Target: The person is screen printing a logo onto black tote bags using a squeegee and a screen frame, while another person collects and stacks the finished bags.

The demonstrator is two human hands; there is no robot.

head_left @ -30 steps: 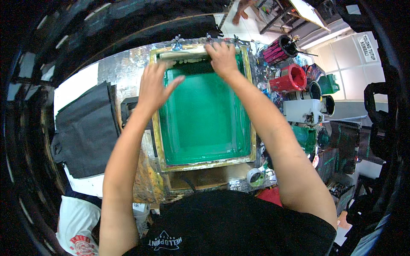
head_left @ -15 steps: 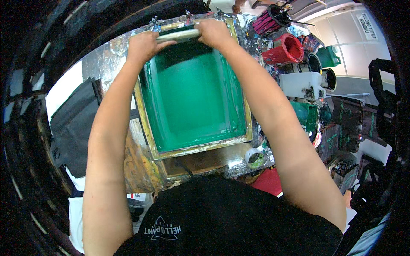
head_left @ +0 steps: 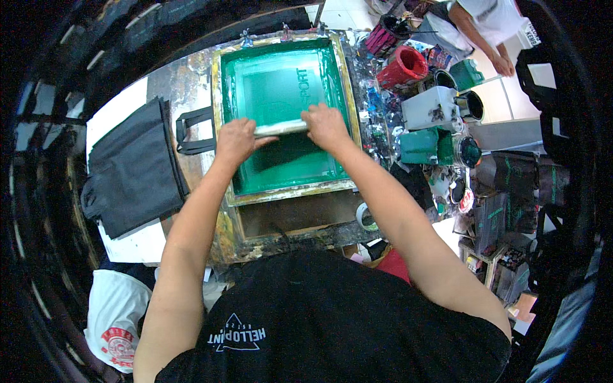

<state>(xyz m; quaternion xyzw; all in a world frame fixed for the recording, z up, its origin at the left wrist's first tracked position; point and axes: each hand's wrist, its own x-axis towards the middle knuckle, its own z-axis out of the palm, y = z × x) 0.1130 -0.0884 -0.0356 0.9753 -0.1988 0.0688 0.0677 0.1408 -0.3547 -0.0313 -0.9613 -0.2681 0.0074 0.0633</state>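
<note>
My left hand (head_left: 236,142) and my right hand (head_left: 326,126) grip the two ends of a pale squeegee (head_left: 281,129). Its blade side is hidden against the green surface of a screen printing frame (head_left: 295,193). The frame's yellowish, paint-spotted rim lies on a stained table. Green ink (head_left: 262,70) coats the mesh, and faint raised-looking lettering shows at its upper right. From under the frame's left side pokes a black strap handle (head_left: 193,132). Small clamps (head_left: 285,30) line the far edge of the frame.
Left of the frame lies a stack of black bags (head_left: 131,169) on a white surface. Ink containers crowd the right, among them a red bucket (head_left: 403,67) and a white tub (head_left: 431,107). A tape roll (head_left: 366,217) sits near the front. Another person's hand (head_left: 502,62) shows at upper right.
Both hands have drawn the squeegee from the frame's far end toward me, to about its middle. Lettering now shows on the mesh beyond it. Another person has come into view.
</note>
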